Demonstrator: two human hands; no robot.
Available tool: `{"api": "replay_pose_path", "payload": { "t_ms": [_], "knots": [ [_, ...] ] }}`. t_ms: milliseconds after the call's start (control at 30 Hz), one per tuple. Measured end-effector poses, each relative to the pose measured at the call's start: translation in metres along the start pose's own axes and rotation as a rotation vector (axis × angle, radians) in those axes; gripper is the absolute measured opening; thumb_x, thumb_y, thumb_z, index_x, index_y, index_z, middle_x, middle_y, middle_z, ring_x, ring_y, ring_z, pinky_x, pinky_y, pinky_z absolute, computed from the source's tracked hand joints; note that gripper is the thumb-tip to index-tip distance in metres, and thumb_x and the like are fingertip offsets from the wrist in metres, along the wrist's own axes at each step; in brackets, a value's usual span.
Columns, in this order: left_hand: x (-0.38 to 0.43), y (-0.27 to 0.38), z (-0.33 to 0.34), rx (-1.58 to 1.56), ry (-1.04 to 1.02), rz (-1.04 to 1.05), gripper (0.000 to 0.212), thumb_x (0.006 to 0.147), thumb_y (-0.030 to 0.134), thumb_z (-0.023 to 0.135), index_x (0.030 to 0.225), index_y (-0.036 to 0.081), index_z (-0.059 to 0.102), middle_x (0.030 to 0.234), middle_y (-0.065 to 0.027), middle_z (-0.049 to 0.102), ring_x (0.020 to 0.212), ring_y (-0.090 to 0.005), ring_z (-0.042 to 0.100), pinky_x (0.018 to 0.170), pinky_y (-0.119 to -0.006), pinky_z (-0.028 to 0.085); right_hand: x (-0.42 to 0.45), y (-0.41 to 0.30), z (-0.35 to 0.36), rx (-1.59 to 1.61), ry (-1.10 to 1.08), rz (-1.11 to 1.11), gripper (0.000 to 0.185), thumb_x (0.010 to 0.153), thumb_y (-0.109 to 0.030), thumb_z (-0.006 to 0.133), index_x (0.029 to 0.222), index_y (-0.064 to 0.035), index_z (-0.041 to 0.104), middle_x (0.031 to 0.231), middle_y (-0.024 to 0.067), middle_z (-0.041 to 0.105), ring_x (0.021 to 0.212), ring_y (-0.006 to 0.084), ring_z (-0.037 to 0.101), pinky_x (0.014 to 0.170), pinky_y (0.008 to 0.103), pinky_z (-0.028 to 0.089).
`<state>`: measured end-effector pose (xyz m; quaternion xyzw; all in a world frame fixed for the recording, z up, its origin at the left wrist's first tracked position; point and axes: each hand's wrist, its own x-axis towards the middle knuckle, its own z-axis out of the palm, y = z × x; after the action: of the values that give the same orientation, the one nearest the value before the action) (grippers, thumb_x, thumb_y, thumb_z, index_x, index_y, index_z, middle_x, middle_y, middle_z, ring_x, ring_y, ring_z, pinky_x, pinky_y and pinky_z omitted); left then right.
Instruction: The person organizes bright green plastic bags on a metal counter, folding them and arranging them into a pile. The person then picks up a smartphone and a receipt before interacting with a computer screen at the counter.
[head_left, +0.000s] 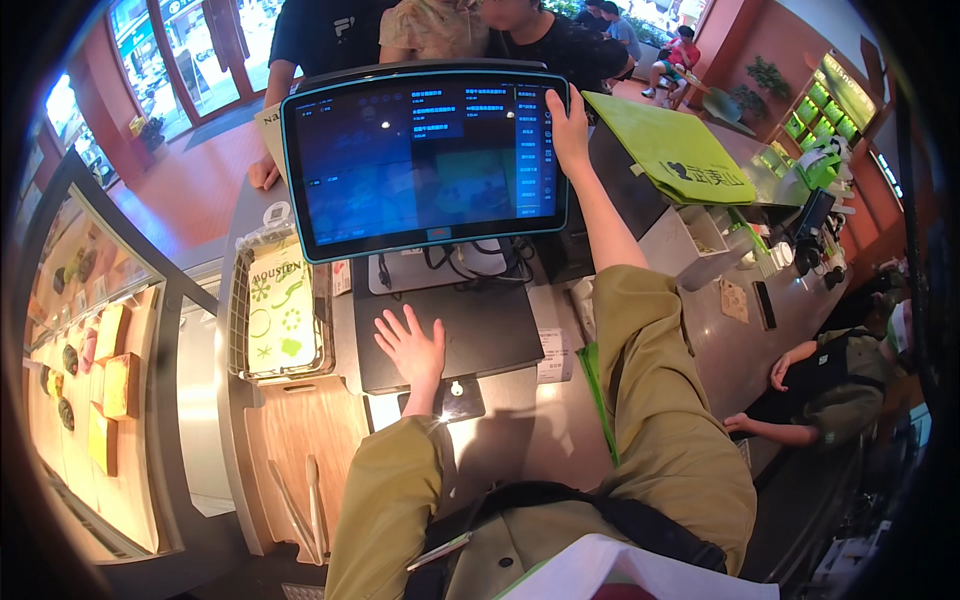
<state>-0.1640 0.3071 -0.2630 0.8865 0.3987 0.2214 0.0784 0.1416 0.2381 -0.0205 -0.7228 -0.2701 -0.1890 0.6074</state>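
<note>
A point-of-sale touchscreen monitor (431, 161) with a blue rim stands before me, its lit screen showing menu text. My right hand (568, 131) grips its upper right edge, with one digit over the front and another along the outer side. Below the screen, my left hand (411, 349) is spread open, palm down, on or just above the black cash drawer (487, 349); contact is unclear. The hand holds nothing. Cables (457, 261) lie around the monitor's base. A dark flat device (463, 401) sits at the drawer's front edge, beside my left wrist.
Left stand a wire basket (241, 322) of printed packaging (279, 307) and a bread display case (112, 375). Tongs (313, 502) rest below. A receipt (555, 356) and green bag (667, 146) are to the right. Customers (435, 34) stand opposite; a co-worker (832, 390) is at right.
</note>
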Motion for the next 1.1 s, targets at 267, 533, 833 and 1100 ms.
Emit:
{"api": "replay_pose_path", "payload": {
  "t_ms": [267, 533, 833, 1100],
  "knots": [
    [0.002, 0.001, -0.004, 0.015, -0.034, -0.02, 0.064, 0.084, 0.048, 0.045, 0.133, 0.008, 0.037, 0.138, -0.0236, 0.027, 0.13, -0.0401, 0.017, 0.107, -0.049, 0.012, -0.056, 0.022, -0.018, 0.163, -0.1, -0.043, 0.057, 0.094, -0.041, 0.032, 0.13, 0.0036, 0.034, 0.127, 0.0174, 0.045, 0.12, 0.0261, 0.04, 0.1, 0.0309, 0.027],
    [0.002, 0.004, -0.001, -0.003, -0.015, -0.016, 0.063, 0.083, 0.048, 0.046, 0.132, 0.009, 0.038, 0.138, -0.0227, 0.027, 0.131, -0.0389, 0.017, 0.107, -0.049, 0.012, -0.225, 0.101, -0.02, 0.307, 0.187, 0.471, 0.033, 0.091, -0.03, 0.044, 0.108, -0.0037, 0.052, 0.095, 0.0039, 0.057, 0.08, 0.0119, 0.055, 0.065, 0.0257, 0.043],
    [0.001, -0.003, 0.002, 0.028, 0.036, -0.024, 0.054, 0.086, 0.041, 0.045, 0.129, 0.009, 0.042, 0.137, -0.0225, 0.03, 0.13, -0.039, 0.02, 0.106, -0.049, 0.014, -0.317, 0.057, 0.032, -0.406, -0.416, -0.143, 0.047, 0.08, -0.023, 0.057, 0.121, -0.0032, 0.044, 0.133, 0.0183, 0.033, 0.113, 0.0358, 0.041, 0.092, 0.0426, 0.035],
    [-0.001, 0.001, -0.005, -0.056, 0.114, 0.002, 0.052, 0.082, 0.032, 0.052, 0.124, 0.003, 0.042, 0.136, -0.0248, 0.028, 0.13, -0.0388, 0.02, 0.105, -0.051, 0.016, -0.318, 0.049, 0.032, -0.357, -0.308, -0.231, 0.03, 0.073, -0.013, 0.059, 0.101, -0.0041, 0.053, 0.1, 0.0107, 0.048, 0.091, 0.0274, 0.049, 0.075, 0.0377, 0.039]
  ]
}}
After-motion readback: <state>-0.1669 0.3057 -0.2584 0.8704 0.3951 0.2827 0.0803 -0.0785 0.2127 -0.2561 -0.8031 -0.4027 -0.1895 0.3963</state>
